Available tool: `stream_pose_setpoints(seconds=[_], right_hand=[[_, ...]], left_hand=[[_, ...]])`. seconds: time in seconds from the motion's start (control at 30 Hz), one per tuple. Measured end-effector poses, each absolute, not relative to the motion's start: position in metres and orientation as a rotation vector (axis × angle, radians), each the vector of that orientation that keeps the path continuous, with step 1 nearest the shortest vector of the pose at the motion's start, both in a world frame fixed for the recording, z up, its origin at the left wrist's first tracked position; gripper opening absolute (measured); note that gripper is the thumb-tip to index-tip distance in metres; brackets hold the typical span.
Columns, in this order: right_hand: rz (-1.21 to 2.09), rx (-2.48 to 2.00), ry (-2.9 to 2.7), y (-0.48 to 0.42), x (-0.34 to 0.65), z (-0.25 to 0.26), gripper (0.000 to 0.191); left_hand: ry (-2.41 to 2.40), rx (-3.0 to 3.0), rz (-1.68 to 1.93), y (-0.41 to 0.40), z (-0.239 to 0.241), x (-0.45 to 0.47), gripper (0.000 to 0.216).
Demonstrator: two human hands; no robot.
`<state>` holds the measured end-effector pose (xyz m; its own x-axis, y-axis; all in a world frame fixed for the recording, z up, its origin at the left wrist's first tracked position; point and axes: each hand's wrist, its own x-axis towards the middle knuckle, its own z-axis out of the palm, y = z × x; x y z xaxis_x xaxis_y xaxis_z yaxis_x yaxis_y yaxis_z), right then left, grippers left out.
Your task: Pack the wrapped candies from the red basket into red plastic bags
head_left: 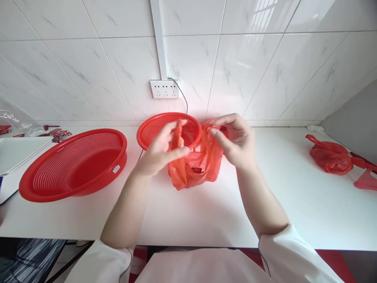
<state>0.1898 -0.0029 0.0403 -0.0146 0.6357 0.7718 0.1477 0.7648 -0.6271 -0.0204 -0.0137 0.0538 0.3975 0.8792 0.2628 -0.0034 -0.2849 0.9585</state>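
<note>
A thin red plastic bag (196, 175) stands with its mouth spread on the white table in front of me, with something dark red partly visible inside. The fingers of my left hand (160, 151) are hooked in the bag's left handle, with the thumb stretched out across it. Thumb and fingers of my right hand (235, 139) pinch the bag's right side near the top. Just behind the bag sits a red perforated plastic basket (147, 127), partly hidden by my left hand.
A larger red basket (73, 165) stands tilted at the left, beside a white tray (22, 151) and small red packets (59, 133). At the right lies a tied red plastic bag (331, 157). A power socket (165, 89) with a cable is on the tiled wall.
</note>
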Motion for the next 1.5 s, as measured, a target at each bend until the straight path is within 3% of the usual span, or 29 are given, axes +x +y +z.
stream_pose_setpoints(seconds=[0.07, 0.17, 0.3, 0.7, 0.9, 1.03, 1.2, 1.33, 1.5], right_hand=[[0.461, -0.556, -1.775, -0.01, 0.178, 0.048, 0.006], [0.483, -0.469, -2.001, -0.014, 0.172, 0.054, 0.017], [0.527, -0.607, -1.985, -0.01, 0.18, 0.044, 0.027], [0.467, -0.597, -1.594, -0.007, 0.193, 0.003, 0.014], [0.596, -0.365, -2.227, -0.028, 0.189, 0.002, 0.015], [0.633, -0.465, -2.026, -0.02, 0.18, -0.003, 0.01], [1.111, -0.68, -1.683, 0.003, 0.169, -0.021, 0.035], [1.424, -0.652, -1.566, 0.011, 0.163, -0.033, 0.043], [1.452, -0.555, -1.438, 0.011, 0.165, -0.033, 0.014]], left_hand=[[0.752, 1.74, 0.934, -0.013, 0.051, -0.004, 0.052], [0.683, 1.704, 0.818, -0.01, 0.043, 0.008, 0.017], [0.731, 1.488, 0.846, -0.008, 0.036, 0.008, 0.028], [0.838, 1.242, 0.83, 0.0, 0.012, -0.012, 0.044], [0.783, 1.361, 0.855, 0.006, 0.014, -0.019, 0.025], [0.854, 1.889, 0.718, -0.007, 0.023, -0.023, 0.015], [1.164, 2.526, 0.769, -0.024, 0.02, -0.023, 0.02], [0.973, 2.547, 0.901, -0.023, 0.006, -0.022, 0.015], [0.882, 2.373, 1.261, -0.016, -0.006, -0.023, 0.026]])
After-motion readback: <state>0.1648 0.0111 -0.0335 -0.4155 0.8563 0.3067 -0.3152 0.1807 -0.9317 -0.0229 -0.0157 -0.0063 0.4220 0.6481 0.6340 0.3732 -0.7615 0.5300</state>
